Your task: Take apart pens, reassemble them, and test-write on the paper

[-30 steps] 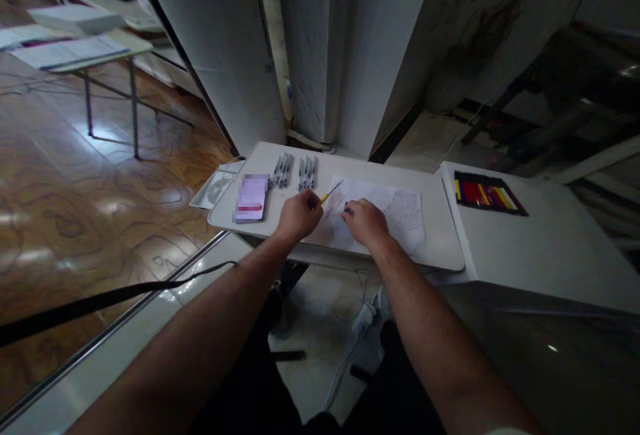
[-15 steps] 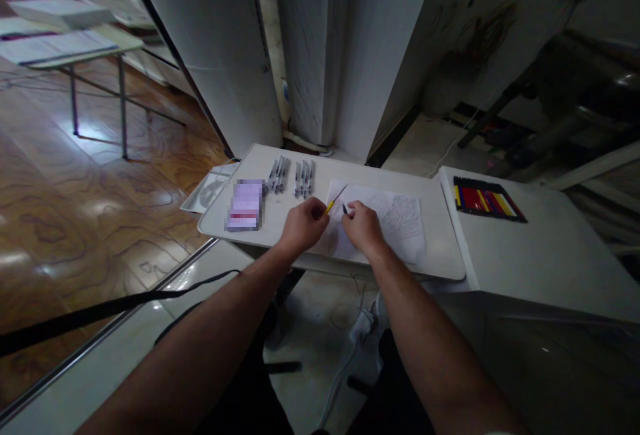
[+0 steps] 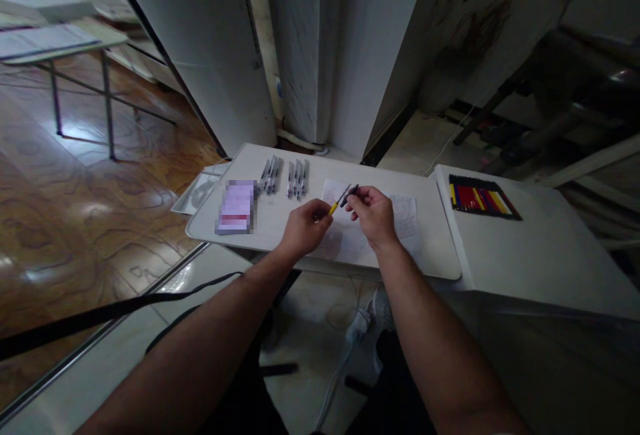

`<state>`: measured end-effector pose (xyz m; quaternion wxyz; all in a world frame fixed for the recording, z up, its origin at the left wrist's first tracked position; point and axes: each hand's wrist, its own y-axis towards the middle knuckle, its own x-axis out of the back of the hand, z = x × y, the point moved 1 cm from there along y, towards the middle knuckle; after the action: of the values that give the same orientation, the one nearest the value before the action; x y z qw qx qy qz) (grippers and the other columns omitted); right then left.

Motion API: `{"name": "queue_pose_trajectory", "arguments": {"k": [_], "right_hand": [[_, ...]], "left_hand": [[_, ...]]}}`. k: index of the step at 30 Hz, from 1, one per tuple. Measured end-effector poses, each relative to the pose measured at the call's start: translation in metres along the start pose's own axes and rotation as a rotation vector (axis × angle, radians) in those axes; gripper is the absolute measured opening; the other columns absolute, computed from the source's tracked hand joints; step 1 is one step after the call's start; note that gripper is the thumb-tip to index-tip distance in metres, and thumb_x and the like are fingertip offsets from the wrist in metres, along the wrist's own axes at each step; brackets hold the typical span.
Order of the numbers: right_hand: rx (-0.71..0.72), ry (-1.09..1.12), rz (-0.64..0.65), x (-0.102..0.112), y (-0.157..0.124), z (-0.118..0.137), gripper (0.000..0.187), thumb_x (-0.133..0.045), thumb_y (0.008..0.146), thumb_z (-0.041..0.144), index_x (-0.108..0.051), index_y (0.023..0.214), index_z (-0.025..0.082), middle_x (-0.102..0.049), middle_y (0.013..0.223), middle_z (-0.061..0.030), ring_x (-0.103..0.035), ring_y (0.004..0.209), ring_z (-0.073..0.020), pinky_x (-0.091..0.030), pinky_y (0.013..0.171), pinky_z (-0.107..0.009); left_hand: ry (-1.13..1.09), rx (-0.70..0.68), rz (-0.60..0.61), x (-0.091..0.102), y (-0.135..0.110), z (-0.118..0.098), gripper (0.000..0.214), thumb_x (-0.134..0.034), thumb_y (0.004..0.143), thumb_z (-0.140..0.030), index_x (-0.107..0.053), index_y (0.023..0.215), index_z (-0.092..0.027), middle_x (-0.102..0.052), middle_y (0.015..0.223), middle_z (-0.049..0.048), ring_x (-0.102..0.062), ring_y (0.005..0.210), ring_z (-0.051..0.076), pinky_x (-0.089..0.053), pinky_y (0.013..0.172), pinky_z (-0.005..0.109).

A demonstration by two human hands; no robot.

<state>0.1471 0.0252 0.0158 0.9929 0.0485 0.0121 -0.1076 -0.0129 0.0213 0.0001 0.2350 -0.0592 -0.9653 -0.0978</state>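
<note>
My left hand (image 3: 306,227) is closed in a pinch on a slim yellow pen (image 3: 333,208), whose thin shaft points up and to the right. Opposite it, the fingers of my right hand (image 3: 374,215) grip a black pen piece (image 3: 351,193). The black piece lies against or very near the far end of the thin shaft; whether they touch is hard to see. Both hands are above a handwritten sheet of paper (image 3: 406,218) on a small white table (image 3: 273,221). Two groups of clear pens (image 3: 299,178) lie left of the paper.
A phone-like purple item (image 3: 237,207), blurred out, rests at the table's left end. On the adjoining white surface (image 3: 520,255) at right lies a black-edged pack of coloured pens (image 3: 484,197). A wall column (image 3: 300,55) stands behind the table, and a cable (image 3: 337,375) runs along the floor.
My right hand has risen off the paper and turned, bringing the black pen piece up to the tip of the yellow pen's shaft. The view has shifted slightly.
</note>
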Motion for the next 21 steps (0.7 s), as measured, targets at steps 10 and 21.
{"name": "queue_pose_trajectory", "arguments": {"k": [10, 21], "right_hand": [[-0.011, -0.01, 0.042, -0.0045, -0.0025, -0.0016, 0.02, -0.07, 0.071, 0.032, -0.063, 0.083, 0.018, -0.065, 0.062, 0.0014, -0.06, 0.054, -0.0119, -0.043, 0.043, -0.021], [-0.023, 0.083, -0.082, 0.0031, 0.0017, 0.0049, 0.02, -0.07, 0.068, 0.03, -0.059, 0.079, 0.018, -0.066, 0.066, 0.0012, -0.059, 0.055, -0.011, -0.043, 0.043, -0.02]], "left_hand": [[-0.006, -0.008, 0.006, -0.0009, -0.001, 0.0012, 0.009, -0.06, 0.076, -0.023, -0.065, 0.083, -0.018, -0.069, 0.076, 0.0, -0.061, 0.068, 0.013, -0.047, 0.068, 0.026], [0.069, 0.001, -0.033, 0.0049, -0.0014, -0.0029, 0.012, -0.06, 0.076, -0.024, -0.067, 0.084, -0.019, -0.069, 0.075, -0.0001, -0.06, 0.068, 0.013, -0.047, 0.068, 0.025]]}}
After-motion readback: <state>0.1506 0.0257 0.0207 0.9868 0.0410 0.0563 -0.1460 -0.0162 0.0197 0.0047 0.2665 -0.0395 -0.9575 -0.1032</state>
